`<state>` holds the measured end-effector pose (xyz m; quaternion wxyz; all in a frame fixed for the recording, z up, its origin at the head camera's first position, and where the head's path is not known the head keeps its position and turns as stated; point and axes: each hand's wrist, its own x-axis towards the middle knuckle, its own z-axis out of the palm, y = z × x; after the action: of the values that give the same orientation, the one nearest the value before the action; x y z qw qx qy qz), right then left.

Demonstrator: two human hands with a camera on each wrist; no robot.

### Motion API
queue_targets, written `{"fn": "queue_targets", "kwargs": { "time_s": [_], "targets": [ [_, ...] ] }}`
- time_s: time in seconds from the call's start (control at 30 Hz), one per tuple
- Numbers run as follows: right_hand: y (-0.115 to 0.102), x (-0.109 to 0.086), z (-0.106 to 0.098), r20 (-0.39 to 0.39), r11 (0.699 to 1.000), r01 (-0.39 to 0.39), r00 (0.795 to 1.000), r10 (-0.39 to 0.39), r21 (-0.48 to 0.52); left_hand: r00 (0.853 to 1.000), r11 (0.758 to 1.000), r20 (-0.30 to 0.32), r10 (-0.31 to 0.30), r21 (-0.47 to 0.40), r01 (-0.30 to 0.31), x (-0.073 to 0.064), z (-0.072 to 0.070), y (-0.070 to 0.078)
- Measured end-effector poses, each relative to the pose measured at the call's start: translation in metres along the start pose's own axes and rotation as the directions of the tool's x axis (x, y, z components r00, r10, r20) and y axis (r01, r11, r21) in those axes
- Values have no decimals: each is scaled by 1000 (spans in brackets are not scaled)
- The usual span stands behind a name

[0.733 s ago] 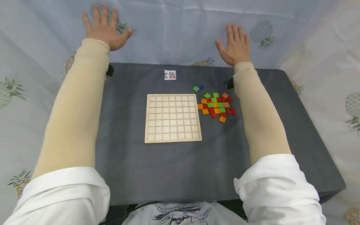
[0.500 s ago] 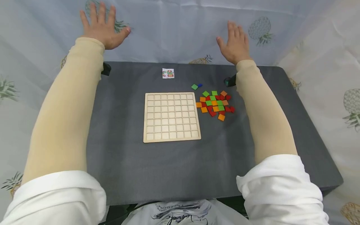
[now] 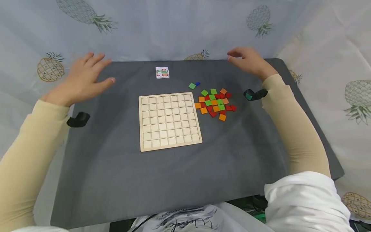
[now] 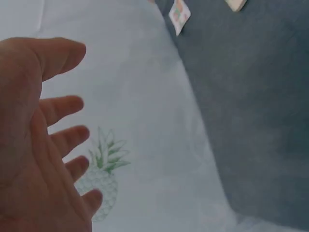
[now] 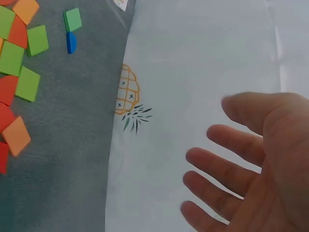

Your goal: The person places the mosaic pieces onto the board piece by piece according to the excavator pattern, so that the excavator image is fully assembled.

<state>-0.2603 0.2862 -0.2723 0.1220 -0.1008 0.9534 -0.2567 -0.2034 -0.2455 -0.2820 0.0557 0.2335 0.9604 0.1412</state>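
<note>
In the head view my left hand [image 3: 84,79] hovers over the table's far left corner, fingers spread and holding nothing. My right hand [image 3: 249,62] hangs above the far right side of the table, its fingers relaxed and free of any object. A pale wooden grid board [image 3: 169,120] with square cells lies between the arms. Against its right side spreads a loose cluster of red, orange and green tiles [image 3: 214,102]. A green tile [image 3: 192,86] and a blue piece [image 3: 197,83] lie apart, behind the cluster. The right wrist view shows the green square tiles [image 5: 28,83] beside red rounded pieces [image 5: 6,90].
A small printed card [image 3: 162,72] lies near the back edge of the grey-covered table [image 3: 162,180]. White pineapple-print curtains [image 3: 174,29] hang behind and beside the table. Black camera mounts [image 3: 79,119] project from both wrists.
Both hands have come back toward the body from their outstretched pose, and the left is lower and farther left. The right hand's fingers have turned inward. The head view has shifted slightly.
</note>
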Motion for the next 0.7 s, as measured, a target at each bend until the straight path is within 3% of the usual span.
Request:
{"fn": "queue_targets", "kwargs": {
  "time_s": [0.1, 0.2, 0.3, 0.57, 0.7],
  "targets": [
    [7, -10, 7, 25, 999, -9, 1000, 8, 46, 999, 990, -34, 21, -141, -26, -22, 22, 5],
    [16, -19, 16, 34, 997, -43, 999, 41, 70, 996, 960, -81, 31, -273, -53, -39, 49, 16],
    [27, -26, 27, 34, 993, -77, 997, 75, 84, 995, 935, -95, 35, -348, -66, -50, 76, 29],
    [54, -19, 57, 94, 995, -93, 992, 90, 33, 999, 869, 32, 13, -495, 5, -58, 144, 42],
    [62, -16, 67, 135, 993, -114, 984, 113, 0, 998, 862, 65, 15, -507, 20, -58, 163, 45]
  ]
}}
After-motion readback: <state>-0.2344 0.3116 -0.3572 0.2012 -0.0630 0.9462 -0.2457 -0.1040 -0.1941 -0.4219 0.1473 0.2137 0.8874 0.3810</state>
